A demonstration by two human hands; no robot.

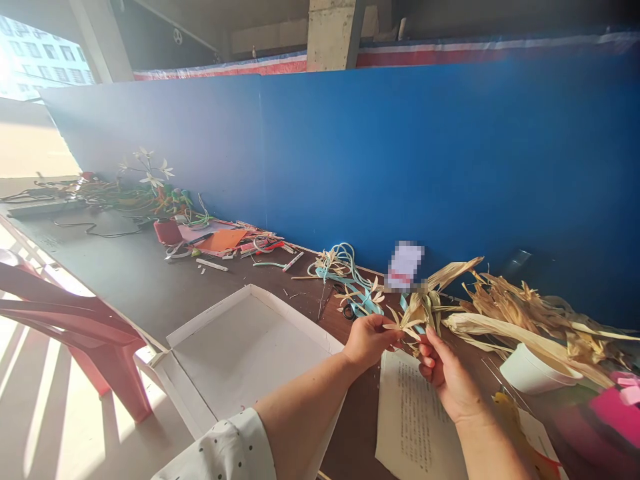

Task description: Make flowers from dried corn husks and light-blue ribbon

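My left hand [367, 340] is closed in a pinch on a small dried corn-husk flower [406, 323] held above the brown table [145, 280]. My right hand [447, 373] is also closed, its fingers gripping the lower part of the same husk flower from the right. Under both hands lies a printed paper sheet [415, 427]. A heap of dried corn husks [520, 313] lies just behind and right of the flower.
A shallow white cardboard tray [235, 347] sits left of my arms. Light blue ribbons and scissors [353, 293], a white cup [533, 370], pink scraps [620, 407], craft clutter [220, 240], finished white flowers [150, 173]. A blue partition [400, 160] backs the table; a red plastic chair [80, 320] stands left.
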